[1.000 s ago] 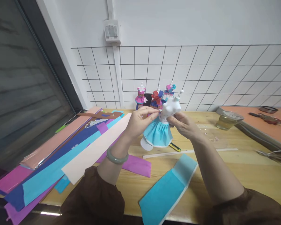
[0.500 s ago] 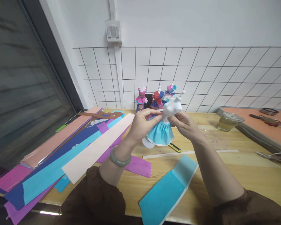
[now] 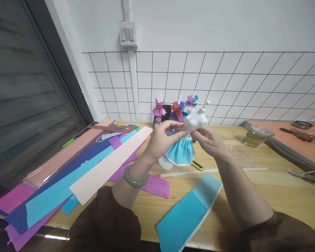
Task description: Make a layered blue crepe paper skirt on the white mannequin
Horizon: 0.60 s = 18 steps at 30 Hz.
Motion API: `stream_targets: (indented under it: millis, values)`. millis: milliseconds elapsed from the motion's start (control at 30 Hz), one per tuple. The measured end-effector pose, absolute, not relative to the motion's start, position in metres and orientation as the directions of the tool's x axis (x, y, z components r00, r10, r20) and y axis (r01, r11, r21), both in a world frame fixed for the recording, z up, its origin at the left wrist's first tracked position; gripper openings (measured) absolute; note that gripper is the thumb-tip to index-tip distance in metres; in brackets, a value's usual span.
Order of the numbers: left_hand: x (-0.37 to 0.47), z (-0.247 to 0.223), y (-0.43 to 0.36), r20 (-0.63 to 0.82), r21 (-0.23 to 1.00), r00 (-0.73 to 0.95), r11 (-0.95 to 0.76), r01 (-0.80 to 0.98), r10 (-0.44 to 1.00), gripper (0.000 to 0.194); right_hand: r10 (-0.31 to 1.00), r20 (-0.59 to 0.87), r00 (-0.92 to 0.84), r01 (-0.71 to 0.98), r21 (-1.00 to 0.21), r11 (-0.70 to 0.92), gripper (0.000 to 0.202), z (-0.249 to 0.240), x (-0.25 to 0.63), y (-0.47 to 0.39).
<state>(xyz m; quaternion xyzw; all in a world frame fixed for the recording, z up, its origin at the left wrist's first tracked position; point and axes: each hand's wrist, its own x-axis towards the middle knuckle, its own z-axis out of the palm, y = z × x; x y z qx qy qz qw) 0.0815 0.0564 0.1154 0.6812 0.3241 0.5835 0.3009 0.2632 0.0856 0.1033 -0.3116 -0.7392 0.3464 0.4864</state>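
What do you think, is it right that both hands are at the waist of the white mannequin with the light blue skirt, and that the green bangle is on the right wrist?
Not quite: the head view shows the green bangle on the wrist of the left hand, not the right. Both hands are indeed at the waist of the white mannequin with the light blue skirt.

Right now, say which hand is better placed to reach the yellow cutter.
Right, probably: your right hand is nearer the yellow cutter; your left hand is across the turquoise skirt. Both hold the white dress form.
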Motion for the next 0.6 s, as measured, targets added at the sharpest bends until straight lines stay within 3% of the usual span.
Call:
stream_targets:
  millis: [233,600]
  values:
    - [0.088,0.121,0.042,0.704,0.682,0.06,-0.697,0.221,0.708,0.018,0.795,0.463,-0.392,0.003,-0.863,0.505,0.038,0.089,0.271,0.102]
    - [0.09,0.124,0.038,0.663,0.723,0.057,-0.658,0.211,0.747,0.016,0.824,0.401,-0.4,0.0,-0.899,0.438,0.042,0.08,0.275,0.109]
